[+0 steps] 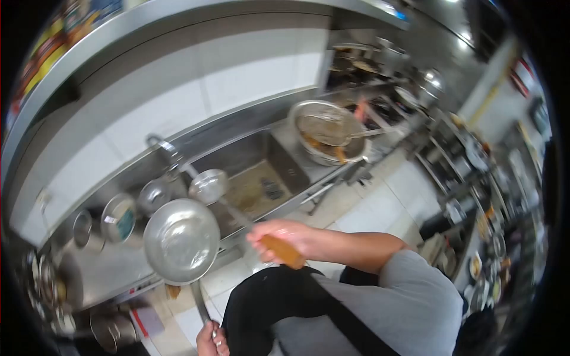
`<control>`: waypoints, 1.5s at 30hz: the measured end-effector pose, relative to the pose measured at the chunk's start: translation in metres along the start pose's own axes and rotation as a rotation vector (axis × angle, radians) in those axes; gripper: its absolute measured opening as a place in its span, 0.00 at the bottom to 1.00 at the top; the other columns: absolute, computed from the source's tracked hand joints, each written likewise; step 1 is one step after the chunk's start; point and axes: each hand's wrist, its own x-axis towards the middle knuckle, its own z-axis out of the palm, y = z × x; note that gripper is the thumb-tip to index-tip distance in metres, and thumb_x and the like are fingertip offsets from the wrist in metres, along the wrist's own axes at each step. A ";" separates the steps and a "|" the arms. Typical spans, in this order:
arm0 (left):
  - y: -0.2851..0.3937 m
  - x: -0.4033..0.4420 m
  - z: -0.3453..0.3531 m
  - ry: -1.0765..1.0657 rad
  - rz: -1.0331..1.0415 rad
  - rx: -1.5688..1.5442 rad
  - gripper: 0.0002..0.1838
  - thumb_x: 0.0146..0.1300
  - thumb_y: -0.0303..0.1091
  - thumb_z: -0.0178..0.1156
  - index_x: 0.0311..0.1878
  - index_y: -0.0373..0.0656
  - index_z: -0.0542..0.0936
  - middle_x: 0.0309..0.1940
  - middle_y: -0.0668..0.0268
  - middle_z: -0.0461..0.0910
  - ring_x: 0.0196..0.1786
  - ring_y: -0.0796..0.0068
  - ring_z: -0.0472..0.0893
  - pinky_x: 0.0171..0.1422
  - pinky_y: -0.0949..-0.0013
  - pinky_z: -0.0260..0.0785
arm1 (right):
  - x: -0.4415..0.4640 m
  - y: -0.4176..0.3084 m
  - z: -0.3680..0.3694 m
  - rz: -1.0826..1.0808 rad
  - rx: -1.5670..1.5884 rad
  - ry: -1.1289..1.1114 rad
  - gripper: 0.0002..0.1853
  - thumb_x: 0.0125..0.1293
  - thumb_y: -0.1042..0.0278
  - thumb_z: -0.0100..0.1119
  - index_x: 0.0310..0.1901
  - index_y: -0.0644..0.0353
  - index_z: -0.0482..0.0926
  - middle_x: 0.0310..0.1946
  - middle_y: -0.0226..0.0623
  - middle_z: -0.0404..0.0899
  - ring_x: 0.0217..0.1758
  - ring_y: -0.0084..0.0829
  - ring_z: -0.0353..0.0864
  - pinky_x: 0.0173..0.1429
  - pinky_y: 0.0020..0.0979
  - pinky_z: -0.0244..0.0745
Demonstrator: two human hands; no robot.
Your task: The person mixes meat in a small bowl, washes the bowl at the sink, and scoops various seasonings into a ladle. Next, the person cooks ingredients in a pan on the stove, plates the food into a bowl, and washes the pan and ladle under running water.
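Observation:
Low in the view, my left hand is closed round the handle of a metal frying pan. The pan is held level in front of the counter, with a shiny, wet-looking inside. My right hand grips the wooden handle of a metal ladle. The ladle's round bowl is over the near left side of the sink, just beyond the pan's rim. A gap shows between ladle and pan, though I cannot tell their heights.
Right of the sink stands a large metal bowl with a strainer across it. Metal containers line the counter left of the faucet. Stove and pans are at the far right, with crowded shelves beyond the tiled floor.

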 end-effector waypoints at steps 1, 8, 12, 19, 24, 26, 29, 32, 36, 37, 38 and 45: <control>-0.003 -0.016 0.020 0.132 0.090 -0.026 0.09 0.74 0.37 0.54 0.38 0.44 0.77 0.32 0.71 0.77 0.32 0.78 0.76 0.38 0.77 0.71 | -0.004 -0.003 0.004 -0.011 -0.009 -0.033 0.09 0.61 0.62 0.62 0.30 0.53 0.72 0.23 0.28 0.69 0.21 0.24 0.70 0.22 0.25 0.64; -0.010 -0.015 0.008 0.055 0.406 0.511 0.09 0.74 0.34 0.53 0.45 0.38 0.77 0.33 0.67 0.77 0.36 0.75 0.77 0.40 0.77 0.70 | 0.005 -0.003 0.003 -0.041 0.123 -0.037 0.08 0.58 0.70 0.58 0.24 0.57 0.70 0.18 0.35 0.73 0.20 0.30 0.73 0.31 0.33 0.70; -0.006 -0.017 0.002 0.121 0.535 0.933 0.14 0.76 0.33 0.48 0.53 0.33 0.75 0.38 0.66 0.77 0.39 0.73 0.76 0.45 0.73 0.71 | 0.004 -0.001 0.004 -0.052 0.102 -0.038 0.08 0.61 0.66 0.58 0.28 0.56 0.71 0.22 0.32 0.71 0.21 0.28 0.70 0.29 0.27 0.68; -0.008 -0.031 0.024 0.106 0.406 0.703 0.13 0.77 0.34 0.44 0.50 0.35 0.75 0.34 0.71 0.72 0.33 0.82 0.69 0.36 0.80 0.63 | 0.000 -0.003 0.002 -0.020 0.047 -0.079 0.07 0.61 0.64 0.58 0.29 0.54 0.72 0.21 0.29 0.71 0.21 0.26 0.71 0.23 0.27 0.65; -0.001 0.008 -0.026 -0.039 -0.039 -0.055 0.15 0.72 0.50 0.55 0.32 0.52 0.73 0.15 0.75 0.61 0.11 0.83 0.56 0.11 0.78 0.46 | -0.006 -0.006 0.007 -0.019 0.130 0.007 0.08 0.59 0.71 0.59 0.24 0.57 0.72 0.18 0.35 0.73 0.19 0.29 0.74 0.30 0.32 0.70; 0.002 0.002 -0.019 -0.015 -0.116 -0.020 0.15 0.69 0.53 0.57 0.32 0.55 0.72 0.17 0.75 0.62 0.10 0.82 0.55 0.11 0.76 0.47 | -0.007 -0.008 0.007 0.036 0.156 0.030 0.07 0.59 0.71 0.59 0.25 0.57 0.73 0.20 0.33 0.72 0.19 0.27 0.72 0.28 0.29 0.67; 0.004 -0.007 0.002 0.011 -0.081 0.018 0.14 0.71 0.49 0.57 0.34 0.51 0.71 0.17 0.75 0.62 0.10 0.83 0.55 0.11 0.77 0.46 | -0.015 -0.011 0.014 0.072 0.105 0.023 0.07 0.59 0.69 0.60 0.27 0.56 0.73 0.21 0.30 0.71 0.19 0.23 0.69 0.27 0.26 0.64; 0.004 -0.010 0.008 -0.032 -0.031 -0.005 0.14 0.71 0.48 0.56 0.35 0.49 0.71 0.18 0.74 0.60 0.10 0.83 0.55 0.11 0.76 0.47 | -0.015 -0.014 0.016 0.088 0.089 0.097 0.08 0.60 0.68 0.61 0.37 0.58 0.72 0.23 0.30 0.72 0.17 0.22 0.65 0.23 0.23 0.62; 0.005 -0.012 0.014 -0.042 -0.001 0.034 0.14 0.72 0.46 0.55 0.35 0.49 0.71 0.18 0.73 0.59 0.11 0.82 0.56 0.12 0.76 0.48 | -0.013 -0.015 0.014 0.090 0.063 0.116 0.08 0.59 0.67 0.61 0.36 0.57 0.72 0.25 0.29 0.71 0.18 0.21 0.65 0.25 0.22 0.62; 0.005 -0.012 0.014 -0.046 -0.003 0.042 0.14 0.73 0.46 0.55 0.35 0.49 0.71 0.18 0.73 0.59 0.11 0.82 0.56 0.12 0.76 0.49 | -0.012 -0.015 0.012 0.095 0.032 0.103 0.08 0.60 0.64 0.62 0.33 0.54 0.72 0.26 0.27 0.70 0.20 0.20 0.67 0.26 0.22 0.60; 0.006 -0.012 0.015 -0.046 0.001 0.037 0.14 0.73 0.46 0.55 0.35 0.49 0.71 0.18 0.73 0.59 0.11 0.82 0.56 0.12 0.76 0.49 | -0.012 -0.016 0.012 0.097 0.026 0.101 0.08 0.60 0.64 0.62 0.33 0.54 0.72 0.26 0.27 0.70 0.20 0.20 0.67 0.26 0.22 0.60; 0.007 -0.011 0.011 -0.114 -0.023 -0.028 0.13 0.74 0.44 0.53 0.35 0.48 0.71 0.17 0.73 0.59 0.11 0.81 0.56 0.13 0.75 0.50 | -0.020 -0.026 0.025 0.090 0.010 0.133 0.09 0.60 0.65 0.61 0.37 0.55 0.72 0.26 0.27 0.70 0.20 0.20 0.67 0.26 0.22 0.61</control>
